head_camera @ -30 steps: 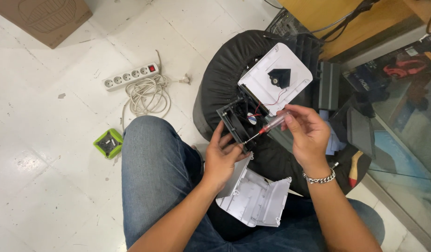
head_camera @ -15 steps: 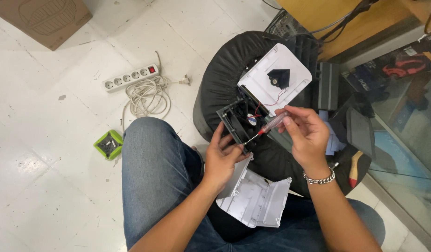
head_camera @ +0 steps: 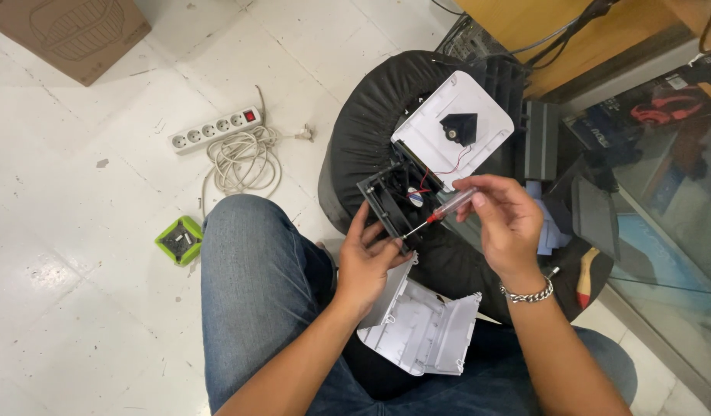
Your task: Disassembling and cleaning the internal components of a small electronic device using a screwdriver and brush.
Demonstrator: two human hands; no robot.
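Here, the small black fan housing (head_camera: 390, 202) is resting on the edge of the round black cushion (head_camera: 371, 123) in front of my knees, with red wires running from it up to the white cover plate (head_camera: 448, 123) that is lying tilted on the cushion just behind it. A black triangular part is sitting on that white plate.

I am holding the screwdriver (head_camera: 440, 213) in my right hand (head_camera: 506, 223), pinching its clear handle between thumb and fingertips. Its shaft is slanting down to the left, and its tip is meeting the near edge of the fan housing. A metal chain bracelet (head_camera: 529, 293) is sitting on my right wrist.

My left hand (head_camera: 367, 262) is bracing the housing from below. Its fingers are spread and pressing against the lower left side of the housing, and the thumb is lying along the near edge.

A white plastic shell (head_camera: 425, 331), open and ribbed inside, is lying across my lap, just under my left hand.

Further out, a white power strip (head_camera: 215, 129) with a red switch and its coiled cable are lying on the tiled floor to my left. A small green and black box (head_camera: 179, 240) is sitting beside my left knee. A cardboard box (head_camera: 70, 35) is standing at the far left corner.
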